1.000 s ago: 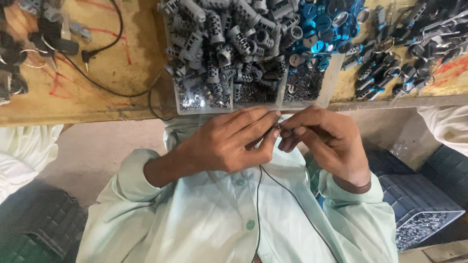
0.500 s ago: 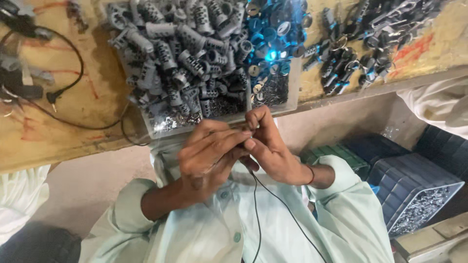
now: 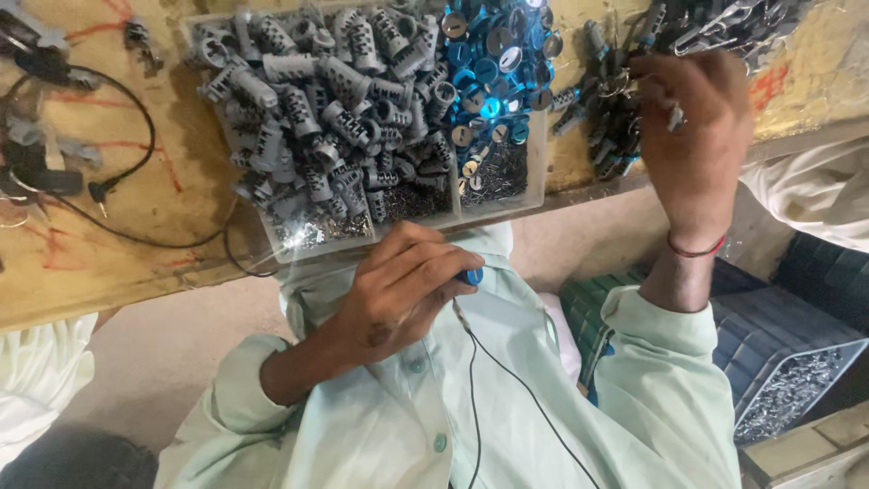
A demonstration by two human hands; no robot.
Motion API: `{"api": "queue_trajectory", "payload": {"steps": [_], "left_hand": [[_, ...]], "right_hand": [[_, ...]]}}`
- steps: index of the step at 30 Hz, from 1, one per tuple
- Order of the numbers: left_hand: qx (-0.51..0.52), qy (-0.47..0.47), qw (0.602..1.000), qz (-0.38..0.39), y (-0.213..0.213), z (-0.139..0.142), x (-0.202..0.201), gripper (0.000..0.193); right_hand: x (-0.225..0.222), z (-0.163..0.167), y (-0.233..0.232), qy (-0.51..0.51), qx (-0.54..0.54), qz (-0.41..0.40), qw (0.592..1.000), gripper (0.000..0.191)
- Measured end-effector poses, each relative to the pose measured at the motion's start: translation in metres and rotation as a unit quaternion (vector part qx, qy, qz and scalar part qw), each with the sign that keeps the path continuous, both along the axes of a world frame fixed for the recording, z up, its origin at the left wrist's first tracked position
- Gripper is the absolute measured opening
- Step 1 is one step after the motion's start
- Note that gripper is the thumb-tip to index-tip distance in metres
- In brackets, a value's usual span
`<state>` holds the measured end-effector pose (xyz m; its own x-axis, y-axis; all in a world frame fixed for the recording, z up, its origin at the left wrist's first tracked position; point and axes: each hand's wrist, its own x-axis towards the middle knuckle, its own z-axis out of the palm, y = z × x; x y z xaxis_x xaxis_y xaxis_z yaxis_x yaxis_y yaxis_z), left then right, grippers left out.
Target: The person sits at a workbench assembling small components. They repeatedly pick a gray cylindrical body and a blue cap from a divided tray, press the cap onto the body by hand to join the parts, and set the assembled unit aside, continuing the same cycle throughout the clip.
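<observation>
Your left hand sits close to your chest, just below the bench edge, fingers curled tight round a small blue-tipped part w/ a thin black wire trailing down over your shirt; the part's long axis runs roughly left-right, blue tip poking out toward your right. Your right hand is well apart from it, up on the wooden bench and off to the right, fingertips bunched over the pile of dark metal pieces. Looks like a small silvery bit is pinched there, but can't tell for sure. So the right hand is the one at the pile, and the held part lies down-left of it, across the bench edge. Between the two stands the clear divided tray: grey ribbed cylinders in the big compartment, blue discs in the narrower one. Its front-right corner sits near the straight line between your hands. Far left, a black cable w/ jack plug, out of the way. Bottom right, a bin of small metal bits beside your knee.
</observation>
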<state>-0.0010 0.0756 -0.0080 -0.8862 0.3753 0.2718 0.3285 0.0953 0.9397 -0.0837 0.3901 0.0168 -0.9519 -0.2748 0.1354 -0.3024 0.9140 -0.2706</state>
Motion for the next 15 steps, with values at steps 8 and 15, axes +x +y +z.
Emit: {"api": "queue_trajectory", "payload": {"steps": [8,15], "left_hand": [[-0.002,-0.031,0.999,-0.015,0.000,-0.002,0.000,0.039],[0.003,-0.028,1.000,-0.004,-0.005,0.004,-0.006,0.039]], "right_hand": [[-0.023,-0.014,0.002,-0.008,0.002,0.007,1.000,0.017],[-0.007,-0.033,0.058,-0.109,-0.302,-0.096,0.942,0.008]]}}
